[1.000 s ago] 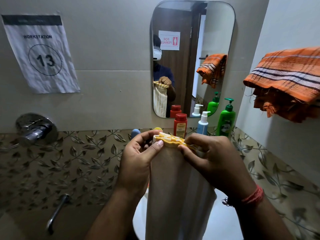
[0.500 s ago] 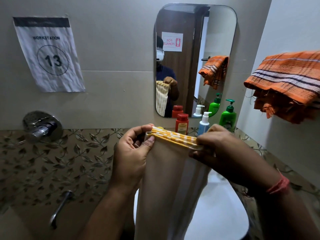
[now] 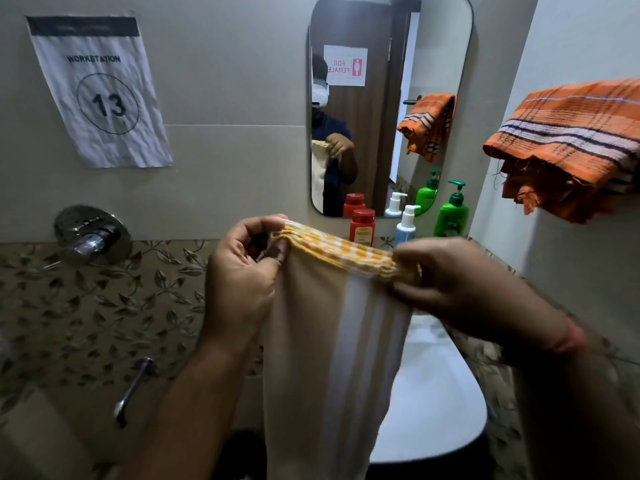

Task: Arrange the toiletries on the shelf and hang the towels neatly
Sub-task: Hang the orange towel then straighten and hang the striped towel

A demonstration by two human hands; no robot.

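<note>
A cream towel [image 3: 322,344] with a yellow checked top border hangs folded in front of me. My left hand [image 3: 242,271] pinches the border's left end and my right hand [image 3: 460,282] pinches its right end, holding the edge stretched between them. Behind the towel, under the mirror, stand a red bottle [image 3: 362,227], a white and blue pump bottle [image 3: 406,225] and a green pump bottle [image 3: 452,213]. An orange striped towel [image 3: 568,143] lies bunched over a holder on the right wall.
A mirror [image 3: 388,98] hangs on the back wall. A chrome tap knob [image 3: 91,237] and a spout [image 3: 133,389] are on the left wall. A white basin [image 3: 433,393] sits below the towel. A "Workstation 13" sheet [image 3: 98,95] is taped up at upper left.
My hands have drawn further apart, stretching the towel's yellow border wider. The right hand has moved to the right; the towel hangs a little higher and broader.
</note>
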